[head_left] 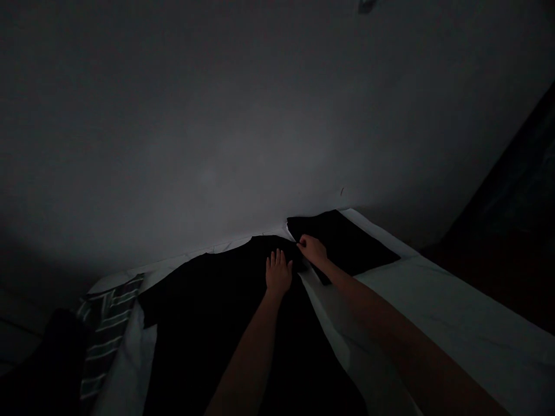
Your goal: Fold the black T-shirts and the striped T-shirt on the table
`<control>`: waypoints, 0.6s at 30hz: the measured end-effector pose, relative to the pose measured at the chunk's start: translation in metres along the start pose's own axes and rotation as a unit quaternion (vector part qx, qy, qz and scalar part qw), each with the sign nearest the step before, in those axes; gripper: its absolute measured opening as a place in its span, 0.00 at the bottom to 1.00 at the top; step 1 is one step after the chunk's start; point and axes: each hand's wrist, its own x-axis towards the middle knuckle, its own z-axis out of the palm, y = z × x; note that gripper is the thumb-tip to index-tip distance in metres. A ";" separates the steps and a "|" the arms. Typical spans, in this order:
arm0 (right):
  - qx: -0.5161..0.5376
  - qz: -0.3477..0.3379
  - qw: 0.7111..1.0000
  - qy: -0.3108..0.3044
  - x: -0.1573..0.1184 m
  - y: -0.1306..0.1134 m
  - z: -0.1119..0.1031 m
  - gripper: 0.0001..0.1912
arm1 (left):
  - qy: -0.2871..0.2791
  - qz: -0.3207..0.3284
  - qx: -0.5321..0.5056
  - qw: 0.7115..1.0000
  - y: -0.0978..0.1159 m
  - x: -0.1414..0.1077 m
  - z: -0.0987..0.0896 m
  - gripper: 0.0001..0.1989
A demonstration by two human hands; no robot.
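Observation:
A black short-sleeved shirt point(208, 312) lies spread out on a pale sheet point(416, 306). My left hand point(278, 273) rests flat on the shirt near its right shoulder, fingers stretched out. Just to the right, my right hand point(311, 249) is closed in a pinch on the edge of the shirt's right sleeve. Beyond that hand lies a second black cloth point(355, 242), flat, its left part close to the sleeve. The light is dim, and folds in the black fabric are hard to make out.
A striped cloth point(110, 323) lies left of the shirt. Behind the bed-like surface rises a grey wall point(208, 127). Dark shapes stand at the lower left, and a dark area lies past the sheet's right edge.

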 end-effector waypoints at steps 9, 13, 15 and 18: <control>-0.067 0.074 0.994 -0.031 0.035 0.021 -0.007 0.08 | -0.017 -0.003 0.013 1.000 0.006 -0.004 -0.004 0.30; -0.104 0.055 0.993 -0.004 0.031 -0.001 0.001 0.14 | -0.026 0.000 -0.012 1.000 0.005 -0.006 -0.004 0.30; -0.101 -0.036 0.994 0.027 0.027 -0.023 0.011 0.18 | -0.031 0.000 -0.019 0.999 0.005 -0.007 -0.004 0.31; -0.068 -0.180 0.981 -0.036 0.019 -0.050 0.035 0.22 | -0.048 0.006 -0.027 0.998 0.005 -0.007 -0.004 0.33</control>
